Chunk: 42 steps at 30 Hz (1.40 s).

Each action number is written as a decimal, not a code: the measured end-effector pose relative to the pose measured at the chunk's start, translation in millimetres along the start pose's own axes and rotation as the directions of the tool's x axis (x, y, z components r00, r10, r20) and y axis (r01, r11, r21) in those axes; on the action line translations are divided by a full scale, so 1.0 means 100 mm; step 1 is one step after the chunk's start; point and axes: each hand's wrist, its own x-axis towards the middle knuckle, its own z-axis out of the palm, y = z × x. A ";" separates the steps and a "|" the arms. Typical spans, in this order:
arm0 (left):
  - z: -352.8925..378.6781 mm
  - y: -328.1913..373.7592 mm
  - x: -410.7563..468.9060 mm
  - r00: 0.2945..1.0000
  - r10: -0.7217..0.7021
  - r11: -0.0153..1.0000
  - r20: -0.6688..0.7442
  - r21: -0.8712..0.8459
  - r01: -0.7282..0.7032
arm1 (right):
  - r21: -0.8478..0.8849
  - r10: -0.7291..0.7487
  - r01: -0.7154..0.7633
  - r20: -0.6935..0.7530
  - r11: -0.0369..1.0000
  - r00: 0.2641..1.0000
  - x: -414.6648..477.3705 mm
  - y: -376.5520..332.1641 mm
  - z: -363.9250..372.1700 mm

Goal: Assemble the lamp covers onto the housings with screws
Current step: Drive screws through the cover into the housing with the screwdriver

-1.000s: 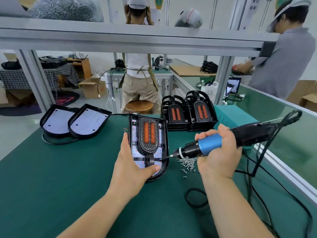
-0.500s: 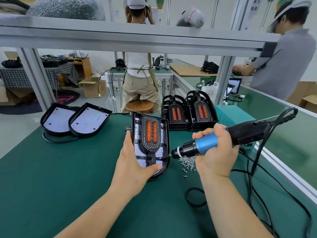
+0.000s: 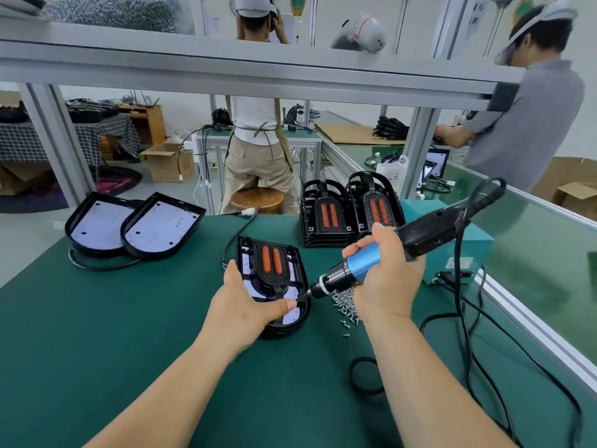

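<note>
A black lamp housing [image 3: 302, 270] lies on the green mat at centre, with a black cover bearing two orange strips [image 3: 270, 260] seated in it. My left hand [image 3: 245, 310] grips the housing's near end, thumb across its rim. My right hand [image 3: 386, 279] holds a blue-and-black electric screwdriver [image 3: 365, 261]; its bit touches the housing's right near edge. A pile of small silver screws [image 3: 346, 305] lies just right of the housing.
Two open housings with white boards [image 3: 135, 226] sit at back left. Two stacks of black covers [image 3: 350, 211] stand behind. A teal power box [image 3: 468, 247] and black cables [image 3: 465, 334] lie right. Two people stand beyond the bench frame.
The housing has tipped from held up toward me to lying flatter on the mat. The screwdriver bit has stayed at its right near edge, both hands shifting slightly.
</note>
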 end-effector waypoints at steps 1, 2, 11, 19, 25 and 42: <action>0.01 0.00 0.01 1.000 -0.011 1.000 0.000 -0.013 0.011 | -0.019 0.004 -0.004 0.011 1.000 1.000 0.02 0.00 0.03; 0.02 0.00 0.01 1.000 -0.020 0.999 0.001 -0.027 0.021 | -0.037 0.008 -0.007 0.022 0.999 1.000 0.05 0.00 0.06; -0.01 0.01 -0.02 0.999 0.011 0.998 0.051 -0.062 -0.008 | -0.121 0.003 0.007 0.076 0.993 0.997 0.12 0.02 0.19; -0.06 -0.02 -0.03 0.989 0.052 0.996 0.137 -0.079 -0.042 | -0.156 -0.002 0.021 0.122 0.988 0.992 0.19 0.05 0.25; -0.05 0.02 -0.05 0.991 0.045 0.997 0.126 -0.074 -0.036 | -0.172 -0.002 0.026 0.140 0.985 0.990 0.20 0.05 0.26; -0.06 0.01 -0.03 0.990 0.072 0.996 0.125 -0.066 -0.064 | -0.190 -0.045 0.074 0.154 0.979 0.987 0.12 0.02 0.24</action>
